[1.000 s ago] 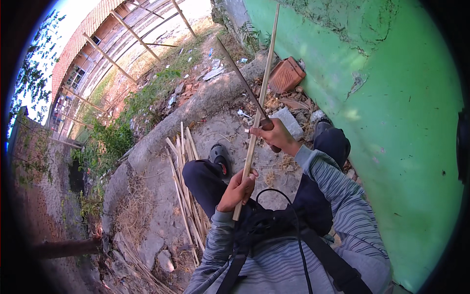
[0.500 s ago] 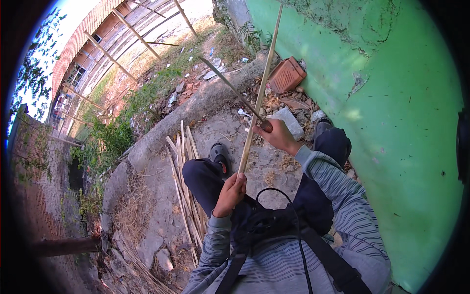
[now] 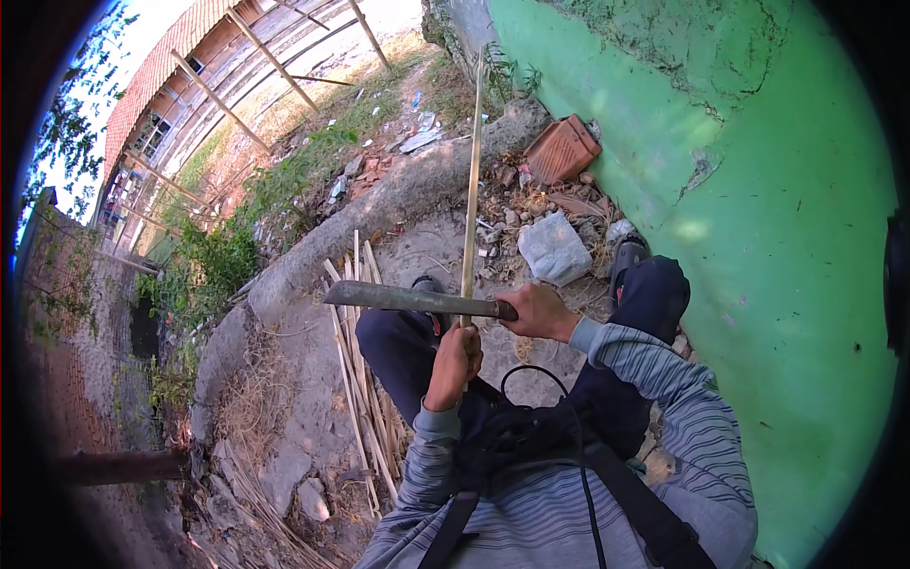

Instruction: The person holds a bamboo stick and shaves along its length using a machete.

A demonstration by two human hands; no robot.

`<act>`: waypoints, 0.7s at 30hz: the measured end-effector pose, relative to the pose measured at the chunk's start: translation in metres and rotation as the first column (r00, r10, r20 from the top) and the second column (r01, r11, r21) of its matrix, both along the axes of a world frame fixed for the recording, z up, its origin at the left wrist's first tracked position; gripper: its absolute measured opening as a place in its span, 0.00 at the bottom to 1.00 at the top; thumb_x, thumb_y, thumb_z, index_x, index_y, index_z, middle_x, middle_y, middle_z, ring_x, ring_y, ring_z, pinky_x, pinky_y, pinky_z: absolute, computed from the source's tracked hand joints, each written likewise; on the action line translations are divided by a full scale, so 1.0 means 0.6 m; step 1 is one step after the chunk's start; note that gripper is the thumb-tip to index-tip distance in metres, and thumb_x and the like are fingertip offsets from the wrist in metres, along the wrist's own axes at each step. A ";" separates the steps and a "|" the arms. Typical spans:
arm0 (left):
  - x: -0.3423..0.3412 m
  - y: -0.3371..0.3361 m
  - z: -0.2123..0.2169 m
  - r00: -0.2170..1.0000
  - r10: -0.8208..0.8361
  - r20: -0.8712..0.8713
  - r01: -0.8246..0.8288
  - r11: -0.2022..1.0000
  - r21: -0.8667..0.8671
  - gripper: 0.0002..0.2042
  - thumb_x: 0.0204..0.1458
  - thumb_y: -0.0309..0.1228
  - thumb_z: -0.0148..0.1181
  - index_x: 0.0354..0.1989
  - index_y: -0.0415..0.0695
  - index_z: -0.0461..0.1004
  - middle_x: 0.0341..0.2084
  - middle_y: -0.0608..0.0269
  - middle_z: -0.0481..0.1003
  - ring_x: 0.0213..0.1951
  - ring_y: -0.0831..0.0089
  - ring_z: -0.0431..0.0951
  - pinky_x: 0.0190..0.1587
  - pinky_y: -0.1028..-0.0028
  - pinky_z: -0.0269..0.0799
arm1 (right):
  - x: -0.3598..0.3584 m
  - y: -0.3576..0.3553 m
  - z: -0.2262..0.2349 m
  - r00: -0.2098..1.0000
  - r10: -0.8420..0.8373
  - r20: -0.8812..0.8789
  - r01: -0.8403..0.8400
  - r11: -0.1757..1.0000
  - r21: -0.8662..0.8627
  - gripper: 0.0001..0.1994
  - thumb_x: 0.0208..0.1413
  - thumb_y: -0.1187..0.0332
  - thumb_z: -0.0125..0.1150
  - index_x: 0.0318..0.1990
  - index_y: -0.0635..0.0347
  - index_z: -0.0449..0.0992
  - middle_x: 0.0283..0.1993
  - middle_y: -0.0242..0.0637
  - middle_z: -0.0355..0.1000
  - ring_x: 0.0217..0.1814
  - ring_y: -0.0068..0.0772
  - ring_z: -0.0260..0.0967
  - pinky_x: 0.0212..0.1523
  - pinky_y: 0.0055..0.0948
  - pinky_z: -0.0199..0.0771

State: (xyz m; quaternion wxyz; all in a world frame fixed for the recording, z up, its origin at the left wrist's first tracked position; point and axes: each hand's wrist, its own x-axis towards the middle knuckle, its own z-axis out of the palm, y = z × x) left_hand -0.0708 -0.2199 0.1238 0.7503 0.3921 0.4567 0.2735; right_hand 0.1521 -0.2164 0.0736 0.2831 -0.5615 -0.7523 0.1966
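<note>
My left hand point(image 3: 453, 365) is closed round the lower part of a long, pale bamboo strip point(image 3: 473, 190), which points up and away from me. In my right hand point(image 3: 538, 312) is the dark handle of a machete point(image 3: 408, 299). Its broad grey blade lies crosswise over the strip just above my left fist, with the flat turned toward me and the tip to the left. Whether the edge bites into the strip cannot be made out. Below my left hand, the strip's end is mostly hidden against my dark trousers.
A bundle of split bamboo strips point(image 3: 353, 379) lies on the ground beside my left leg. Ahead are a pale stone block point(image 3: 555, 248), an orange clay tile point(image 3: 563, 149) and rubble. A green wall point(image 3: 758, 284) rises on the right; a low concrete kerb point(image 3: 313, 251) curves round the left.
The machete has come down and nearer along the strip, its blade turning from pointing up-left to level. The strip now stands more upright, and both hands are close together.
</note>
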 end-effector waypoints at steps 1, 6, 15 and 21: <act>-0.001 0.000 -0.003 1.000 0.006 -0.001 -0.006 1.000 0.008 0.06 0.66 0.34 0.48 0.36 0.49 0.63 0.19 0.75 0.57 0.14 0.83 0.55 0.16 0.77 0.47 | 0.002 0.006 -0.002 1.000 -0.002 0.015 0.002 1.000 0.007 0.11 0.52 0.58 0.68 0.38 0.52 0.81 0.24 0.46 0.76 0.28 0.55 0.78 0.30 0.50 0.78; -0.007 0.004 0.004 1.000 0.006 -0.020 -0.006 1.000 0.029 0.06 0.65 0.33 0.50 0.37 0.49 0.63 0.20 0.76 0.60 0.15 0.85 0.56 0.17 0.81 0.48 | -0.008 0.009 -0.002 1.000 -0.014 -0.028 0.014 1.000 0.004 0.10 0.52 0.57 0.65 0.34 0.52 0.80 0.23 0.48 0.76 0.28 0.57 0.79 0.32 0.55 0.79; -0.007 0.000 -0.019 0.991 -0.063 -0.117 0.090 0.966 0.244 0.19 0.51 0.18 0.68 0.33 0.50 0.60 0.22 0.79 0.61 0.19 0.88 0.59 0.20 0.79 0.55 | -0.006 0.021 -0.003 0.999 -0.030 0.041 0.028 0.999 0.043 0.11 0.53 0.56 0.66 0.33 0.52 0.79 0.24 0.48 0.77 0.28 0.58 0.79 0.32 0.56 0.79; -0.011 -0.006 -0.019 0.992 -0.053 -0.118 0.073 0.983 0.169 0.20 0.51 0.15 0.67 0.33 0.52 0.59 0.21 0.79 0.61 0.18 0.89 0.59 0.20 0.81 0.55 | -0.019 0.007 -0.005 0.997 0.018 0.078 -0.021 0.999 0.039 0.10 0.53 0.58 0.66 0.32 0.53 0.77 0.24 0.48 0.77 0.28 0.58 0.79 0.32 0.55 0.80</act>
